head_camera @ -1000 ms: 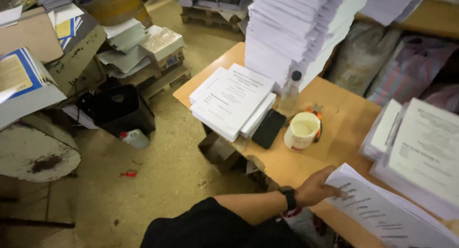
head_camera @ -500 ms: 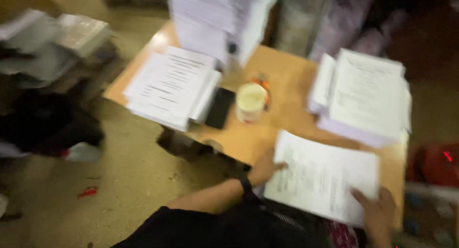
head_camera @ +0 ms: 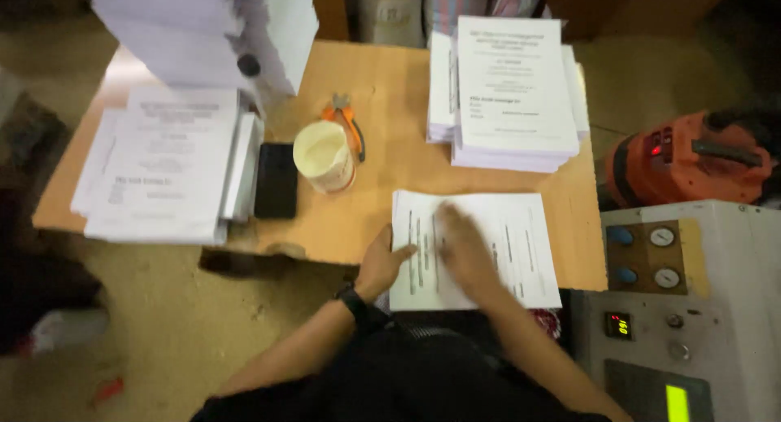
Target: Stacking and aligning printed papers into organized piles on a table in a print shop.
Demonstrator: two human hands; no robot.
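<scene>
1. At the near edge of the wooden surface (head_camera: pixel 366 80), right in front of the person, lies a stack of printed sheets (head_camera: pixel 488 247), and both hands are on it.
2. The left hand (head_camera: pixel 382 259) sits at the stack's left edge, fingers curled over onto the top sheet, thumb side out on the bare wood. It grips that edge loosely, not clenched.
3. The right hand (head_camera: pixel 464 247) is blurred, lying flat and open on top of the sheets, fingers together and pointing away from the body. It holds nothing; it just presses down, palm on paper.
4. The key relation: the stack lies directly under the right hand and just to the right of the left hand. Its long axis runs left to right across the person's front, and the lines of print run away from the body. The right hand covers the stack's left-middle part, so the right half of the sheets lies bare beyond it.
5. Ahead of the left hand stands a cream cup (head_camera: pixel 324 155), with orange-handled pliers (head_camera: pixel 348 122) just behind it and a black phone (head_camera: pixel 276 180) to its left.
6. Farther left is a thick pile of booklets (head_camera: pixel 163 166). Ahead of the right hand sits another booklet pile (head_camera: pixel 512 88).
7. To the right of the right hand, off the surface, stands a grey machine panel (head_camera: pixel 675 300) with dials and a red readout.
</scene>
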